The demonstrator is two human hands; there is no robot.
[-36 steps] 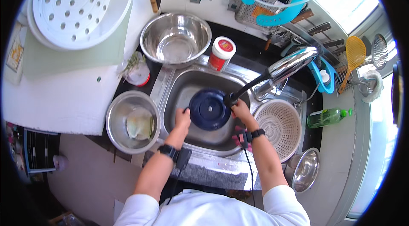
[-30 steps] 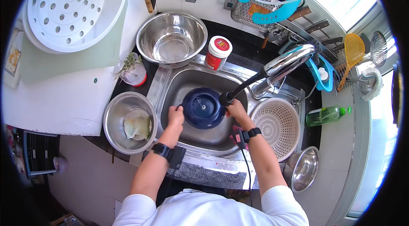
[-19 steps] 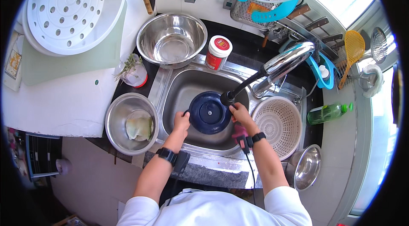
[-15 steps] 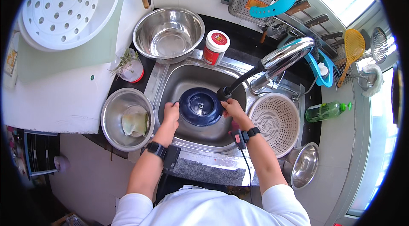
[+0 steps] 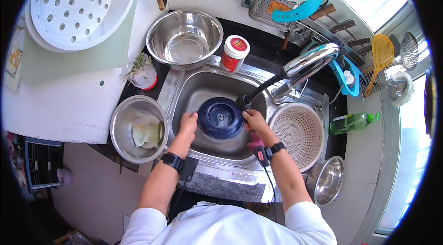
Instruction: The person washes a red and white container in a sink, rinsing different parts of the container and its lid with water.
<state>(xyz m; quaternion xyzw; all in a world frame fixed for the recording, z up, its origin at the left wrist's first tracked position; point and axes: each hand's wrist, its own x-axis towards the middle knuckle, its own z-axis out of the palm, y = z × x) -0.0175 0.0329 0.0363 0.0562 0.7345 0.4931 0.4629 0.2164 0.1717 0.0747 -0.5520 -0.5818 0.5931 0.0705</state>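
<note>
A dark blue round bowl [image 5: 217,129] with a ring at its middle is held over the steel sink basin [image 5: 189,89]. I cannot tell which way up it is. My left hand [image 5: 188,123] pinches its left rim, and my right hand [image 5: 254,120] grips the right rim. Close above the bowl's right edge hangs the black spout end [image 5: 243,102] of the chrome faucet [image 5: 311,60]. Whether water is flowing there is not plain. Something pink [image 5: 255,141] shows beside my right wrist.
Left of the sink stands a steel bowl [image 5: 121,127] with pale pieces inside. Behind are a larger steel basin [image 5: 184,30] and a red-and-white tub [image 5: 234,54]. On the right are a beige colander [image 5: 297,136], a small steel bowl [image 5: 328,180] and a green bottle [image 5: 348,123].
The bowl and both hands appear slightly further right, while the whole view has shifted a little. Both hands keep hold of the bowl.
</note>
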